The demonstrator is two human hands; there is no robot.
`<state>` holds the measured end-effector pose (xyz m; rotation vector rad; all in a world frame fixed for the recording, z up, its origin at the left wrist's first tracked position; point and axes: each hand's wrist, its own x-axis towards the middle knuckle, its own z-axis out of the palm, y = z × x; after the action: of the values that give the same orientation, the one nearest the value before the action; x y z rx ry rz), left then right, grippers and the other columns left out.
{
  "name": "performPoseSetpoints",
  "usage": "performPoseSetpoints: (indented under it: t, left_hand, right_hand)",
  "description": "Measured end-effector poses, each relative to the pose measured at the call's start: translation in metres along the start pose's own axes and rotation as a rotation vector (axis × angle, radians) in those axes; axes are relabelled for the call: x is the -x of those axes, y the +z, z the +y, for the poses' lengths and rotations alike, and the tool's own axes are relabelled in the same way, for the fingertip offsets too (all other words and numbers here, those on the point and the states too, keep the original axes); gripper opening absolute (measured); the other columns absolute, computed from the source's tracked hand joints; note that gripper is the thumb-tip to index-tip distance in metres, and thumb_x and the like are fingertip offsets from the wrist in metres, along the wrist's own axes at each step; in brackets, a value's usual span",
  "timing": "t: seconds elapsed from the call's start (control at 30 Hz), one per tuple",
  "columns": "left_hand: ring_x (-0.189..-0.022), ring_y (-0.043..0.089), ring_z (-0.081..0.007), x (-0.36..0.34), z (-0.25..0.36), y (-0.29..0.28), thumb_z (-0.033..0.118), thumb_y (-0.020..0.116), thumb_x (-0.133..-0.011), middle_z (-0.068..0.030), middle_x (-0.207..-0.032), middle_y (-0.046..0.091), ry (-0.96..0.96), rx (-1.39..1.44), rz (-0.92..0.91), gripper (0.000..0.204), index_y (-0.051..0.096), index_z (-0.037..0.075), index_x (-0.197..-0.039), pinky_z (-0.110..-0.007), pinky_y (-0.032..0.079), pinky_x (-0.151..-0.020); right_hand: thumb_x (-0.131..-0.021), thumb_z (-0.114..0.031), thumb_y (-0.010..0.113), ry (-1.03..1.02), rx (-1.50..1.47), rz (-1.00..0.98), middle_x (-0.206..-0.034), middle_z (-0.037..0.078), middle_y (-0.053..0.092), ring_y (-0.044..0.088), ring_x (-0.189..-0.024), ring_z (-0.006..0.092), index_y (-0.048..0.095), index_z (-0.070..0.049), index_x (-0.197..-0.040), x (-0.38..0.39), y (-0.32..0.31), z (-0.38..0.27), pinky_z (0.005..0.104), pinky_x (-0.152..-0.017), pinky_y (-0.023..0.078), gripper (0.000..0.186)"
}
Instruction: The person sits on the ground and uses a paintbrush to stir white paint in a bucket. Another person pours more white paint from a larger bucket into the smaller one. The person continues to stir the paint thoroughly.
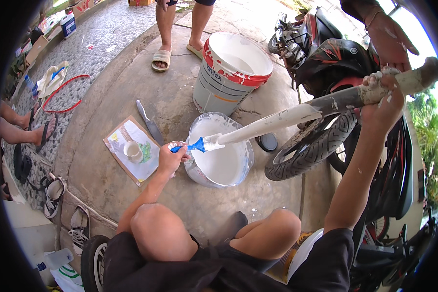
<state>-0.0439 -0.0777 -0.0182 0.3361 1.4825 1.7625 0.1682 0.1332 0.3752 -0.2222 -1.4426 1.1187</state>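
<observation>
My left hand [170,158] grips a paintbrush [199,145] with a blue handle, its white-coated bristles at the lower end of a long pipe [279,124]. My right hand [382,102] is wrapped round the pipe's dark, paint-spattered upper part and has white paint on its fingers. The pipe's lower stretch is coated white. Under the brush stands a translucent bucket [216,168] of white paint. A board with a drawing [119,138] lies to the left, a small cup [132,151] on it, and a knife [150,121] lies beside it.
A large paint bucket [219,92] stands behind, before another person's legs [163,29]. A motorcycle [331,63] stands at right; above my right hand hangs another person's hand [389,39]. Someone's bare feet [36,136], shoes [80,233] and a red strap [58,92] are at left. A dark lid [266,142] lies by the tyre.
</observation>
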Motion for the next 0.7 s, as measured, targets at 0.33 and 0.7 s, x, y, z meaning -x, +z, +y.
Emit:
performPoseSetpoints:
  t: [0.33, 0.7]
  left_hand:
    - [-0.063, 0.064, -0.0162, 0.002, 0.004, -0.007, 0.007, 0.062, -0.084, -0.0096, -0.08, 0.064, -0.012, -0.051, 0.022, 0.017, 0.061, -0.005, -0.097, -0.025, 0.051, -0.054]
    - [-0.065, 0.066, -0.0165, -0.004, 0.022, 0.003, 0.004, 0.063, -0.082, -0.0152, -0.09, 0.065, 0.182, -0.301, 0.019, 0.028, 0.049, -0.006, -0.104, -0.024, 0.053, -0.055]
  right_hand:
    - [-0.072, 0.0, 0.054, -0.082, 0.189, 0.076, -0.083, 0.011, 0.053, 0.055, -0.067, 0.0232, 0.056, 0.004, -0.085, -0.061, -0.002, 0.026, 0.0406, -0.072, 0.05, 0.013]
    - [-0.081, -0.018, 0.06, -0.116, 0.11, -0.072, -0.091, 0.008, 0.057, 0.06, -0.086, 0.0227, 0.055, -0.002, -0.103, -0.021, 0.034, 0.031, 0.0358, -0.061, 0.051, 0.028]
